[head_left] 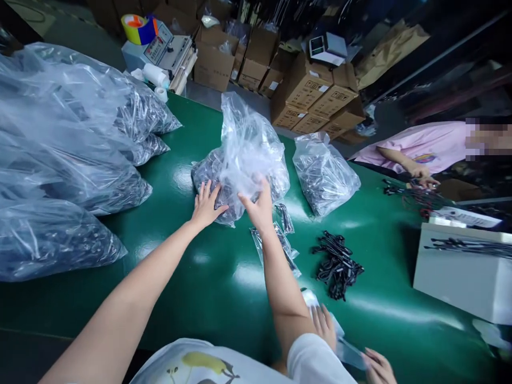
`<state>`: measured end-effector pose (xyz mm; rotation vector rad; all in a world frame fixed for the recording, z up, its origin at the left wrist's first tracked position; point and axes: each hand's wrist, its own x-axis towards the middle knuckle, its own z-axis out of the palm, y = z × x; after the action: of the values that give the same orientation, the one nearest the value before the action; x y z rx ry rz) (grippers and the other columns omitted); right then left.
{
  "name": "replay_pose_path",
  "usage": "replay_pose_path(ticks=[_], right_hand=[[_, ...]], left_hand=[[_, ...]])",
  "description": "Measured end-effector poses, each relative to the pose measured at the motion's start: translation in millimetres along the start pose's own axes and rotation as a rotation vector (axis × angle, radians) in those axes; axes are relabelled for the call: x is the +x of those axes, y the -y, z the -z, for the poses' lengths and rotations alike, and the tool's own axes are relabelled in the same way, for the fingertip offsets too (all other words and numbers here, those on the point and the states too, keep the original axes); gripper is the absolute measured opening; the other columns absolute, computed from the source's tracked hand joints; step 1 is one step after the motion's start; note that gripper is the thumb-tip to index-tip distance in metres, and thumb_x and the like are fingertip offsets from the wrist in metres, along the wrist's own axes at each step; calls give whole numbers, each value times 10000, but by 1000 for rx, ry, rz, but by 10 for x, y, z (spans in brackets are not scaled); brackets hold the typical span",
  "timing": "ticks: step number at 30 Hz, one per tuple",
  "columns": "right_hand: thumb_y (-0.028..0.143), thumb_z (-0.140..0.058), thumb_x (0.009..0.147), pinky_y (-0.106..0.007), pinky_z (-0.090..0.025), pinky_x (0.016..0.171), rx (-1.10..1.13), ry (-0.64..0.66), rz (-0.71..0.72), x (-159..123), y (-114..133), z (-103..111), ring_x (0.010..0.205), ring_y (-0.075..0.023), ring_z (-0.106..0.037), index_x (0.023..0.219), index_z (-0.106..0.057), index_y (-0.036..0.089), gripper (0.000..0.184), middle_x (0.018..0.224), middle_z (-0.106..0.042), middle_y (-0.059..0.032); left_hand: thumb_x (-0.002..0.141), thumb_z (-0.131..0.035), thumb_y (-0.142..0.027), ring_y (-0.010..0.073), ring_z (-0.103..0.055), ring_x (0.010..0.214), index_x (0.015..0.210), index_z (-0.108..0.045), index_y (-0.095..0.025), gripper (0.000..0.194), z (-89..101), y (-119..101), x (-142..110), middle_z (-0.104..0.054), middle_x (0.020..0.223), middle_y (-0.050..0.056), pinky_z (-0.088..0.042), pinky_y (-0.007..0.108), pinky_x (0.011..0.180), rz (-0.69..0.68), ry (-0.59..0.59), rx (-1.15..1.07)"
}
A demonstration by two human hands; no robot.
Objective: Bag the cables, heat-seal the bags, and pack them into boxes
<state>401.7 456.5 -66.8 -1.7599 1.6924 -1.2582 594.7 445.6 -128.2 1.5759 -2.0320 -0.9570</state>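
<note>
A large clear plastic bag [250, 136] full of small packed items stands on the green table, its loose top upright and crumpled. Against its lower left side rests my left hand [207, 207], fingers spread and thumb out. My right hand [260, 208] has the plastic between thumb and fingers at the front; some fingertips are hidden by the film. Close to my right wrist lie a small clear packet [285, 218] and a larger one [280, 248], both with dark pieces inside. Whether the bulging left part is a separate bag, I cannot tell.
Several big filled bags [80, 176] crowd the left. Another filled bag [326, 173] and a heap of black cables [338, 264] sit right. A co-worker's hands [324, 325] hold a clear sleeve beside me. A grey box [456, 272] stands far right; a person in pink [432, 144] handles cables.
</note>
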Motion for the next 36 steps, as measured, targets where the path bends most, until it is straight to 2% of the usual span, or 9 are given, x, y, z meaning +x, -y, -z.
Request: replay_pose_path(ticks=[4,9,14,16,19,23,26,31,36], right_hand=[[634,-687,859,-540,-355,1215,-91,77,29,-246,-56,-40,1436,-347,-462,1531,-415,138,878,1505,-509,-223],[513,-670,924,-626,-385,1165,-239,-284,243,-546,277,-16,1427,-375,-455,1551,-358,178,777,1495,-465,-214],[354,-680,939,-639,-463,1077,-221,-493,487,-901,774,-66,1292,-377,-559,1382,-534,208,489,1320,-567,-199],[320,-644,961,-569,-537,990,-93,-343,466,-1034,962,-288,1116,-322,-651,1234,-617,221,291,1122,-644,-148],[387,-608,991,-466,-581,923,177,265,315,-1140,1350,-1024,999,-261,-699,1214,-645,224,278,1072,-704,-114],[529,-822,802,-488,-457,1136,298,707,174,-1043,2071,-2436,1390,-344,-525,1550,-400,116,953,1504,-529,-237],[425,-722,917,-430,-474,1086,202,784,111,-1014,2562,-3150,1240,-301,-637,1593,-354,85,841,1292,-686,-184],[195,-489,1001,-331,-512,935,106,1144,447,-1738,2941,-3178,922,-226,-725,1499,-562,234,505,972,-778,-38],[216,-527,991,-347,-513,915,125,1501,859,-3126,3080,-2817,961,-251,-718,1373,-650,220,402,1072,-778,-89]], left_hand=[[932,-665,-505,367,54,1619,1632,-307,-273,820,45,86,113,-45,1763,124,-147,668,1264,-20,58,-57],[950,-638,-431,321,-203,1604,1618,-342,-215,762,288,103,-202,-166,1740,165,-242,486,1300,-53,44,-252],[999,-559,-377,276,-449,1479,1499,-478,-234,527,858,299,-1126,-513,1553,147,-335,448,1267,-32,-458,-166],[982,-607,-411,295,-461,1456,1481,-468,-228,550,1332,573,-1612,-533,1509,152,-326,485,1262,118,-853,-47],[925,-708,-448,323,-306,1545,1541,-370,-168,757,2143,1136,-2167,-369,1623,183,-237,488,1297,333,-1240,26],[988,-623,-507,297,-279,1570,1524,-395,-109,706,2770,1645,-2388,-363,1638,164,-198,435,1309,461,-1171,-234],[1001,-549,-600,273,-423,1502,1496,-443,-199,645,2782,1605,-2619,-463,1588,145,-394,424,1219,440,-1158,-536],[835,-692,-726,336,-577,1360,1313,-613,-201,714,2638,1387,-3710,-623,1428,170,-584,472,1009,563,-920,-984],[603,-949,-295,221,-738,918,1044,-731,-177,506,2298,1423,-4839,-769,1006,78,-603,255,732,839,-825,-1175]])
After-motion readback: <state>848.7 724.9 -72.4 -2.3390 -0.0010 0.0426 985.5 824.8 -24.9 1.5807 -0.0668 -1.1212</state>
